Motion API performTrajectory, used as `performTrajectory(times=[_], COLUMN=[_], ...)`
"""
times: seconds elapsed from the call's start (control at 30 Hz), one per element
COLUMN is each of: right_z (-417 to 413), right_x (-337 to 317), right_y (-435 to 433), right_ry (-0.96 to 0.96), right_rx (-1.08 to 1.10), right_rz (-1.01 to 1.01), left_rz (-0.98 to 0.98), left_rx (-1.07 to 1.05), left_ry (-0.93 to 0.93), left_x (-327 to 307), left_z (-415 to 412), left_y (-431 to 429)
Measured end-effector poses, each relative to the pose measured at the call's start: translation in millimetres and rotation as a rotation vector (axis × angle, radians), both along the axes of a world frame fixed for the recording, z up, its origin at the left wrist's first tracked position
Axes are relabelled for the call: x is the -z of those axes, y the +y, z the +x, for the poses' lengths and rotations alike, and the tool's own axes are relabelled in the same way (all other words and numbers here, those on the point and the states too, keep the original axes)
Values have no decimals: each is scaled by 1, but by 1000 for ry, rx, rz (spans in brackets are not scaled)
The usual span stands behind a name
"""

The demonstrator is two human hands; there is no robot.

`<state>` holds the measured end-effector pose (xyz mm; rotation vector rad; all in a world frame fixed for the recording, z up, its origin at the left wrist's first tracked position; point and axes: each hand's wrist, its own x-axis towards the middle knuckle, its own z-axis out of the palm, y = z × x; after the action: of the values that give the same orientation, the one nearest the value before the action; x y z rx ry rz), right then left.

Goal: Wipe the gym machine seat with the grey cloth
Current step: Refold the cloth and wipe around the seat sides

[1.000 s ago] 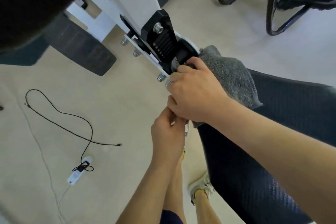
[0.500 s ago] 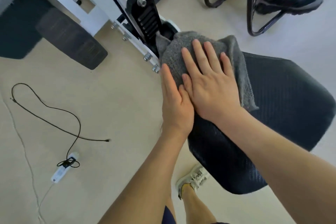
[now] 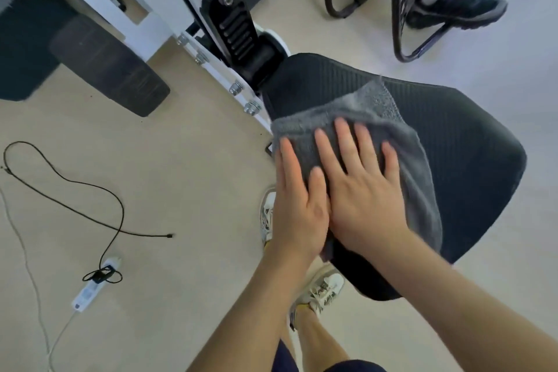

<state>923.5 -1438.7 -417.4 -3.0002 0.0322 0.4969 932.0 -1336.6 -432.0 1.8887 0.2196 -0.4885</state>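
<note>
The dark ribbed gym machine seat [image 3: 465,154] fills the middle right of the head view. The grey cloth [image 3: 371,109] lies spread over the seat's left half, a little back from its narrow end. My right hand [image 3: 362,199] presses flat on the cloth with its fingers spread. My left hand [image 3: 297,208] lies flat beside it along the cloth's left edge, touching the right hand. The part of the cloth under both palms is hidden.
The black adjuster bracket [image 3: 238,30] and white machine frame [image 3: 145,9] rise just beyond the seat. A black foot plate [image 3: 111,66] lies at left. A black cable [image 3: 90,190] and power strip [image 3: 90,290] lie on the floor. Chair legs [image 3: 401,24] and another person's shoe [image 3: 453,9] are behind.
One second ago both hands were bunched with the cloth at the bracket. They have flattened out and slid the cloth along the seat toward me, uncovering the narrow end.
</note>
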Motion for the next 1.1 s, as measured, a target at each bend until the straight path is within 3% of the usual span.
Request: performTrajectory(times=[0.17, 0.3, 0.57, 0.7, 0.87, 0.97, 1.1], right_z=[110, 133, 81, 31, -39, -83, -123], right_x=[21, 24, 17, 9, 0, -5, -8], right_y=[20, 25, 15, 4, -19, -41, -66], right_ry=[-74, -43, -45, -30, -64, -52, -124], right_rx=[-80, -170, -485, -574, -602, -626, -558], right_rz=[9, 29, 16, 57, 132, 93, 92], left_rz=[-352, -506, -480, -362, -278, -323, -294], left_rx=[-384, -469, -477, -558, -616, -522, -479], left_ry=[120, 225, 246, 169, 99, 171, 135], left_x=[39, 49, 35, 20, -9, -24, -22], left_z=[88, 86, 11, -36, -109, -155, -179], left_y=[0, 2, -9, -21, -52, -69, -61])
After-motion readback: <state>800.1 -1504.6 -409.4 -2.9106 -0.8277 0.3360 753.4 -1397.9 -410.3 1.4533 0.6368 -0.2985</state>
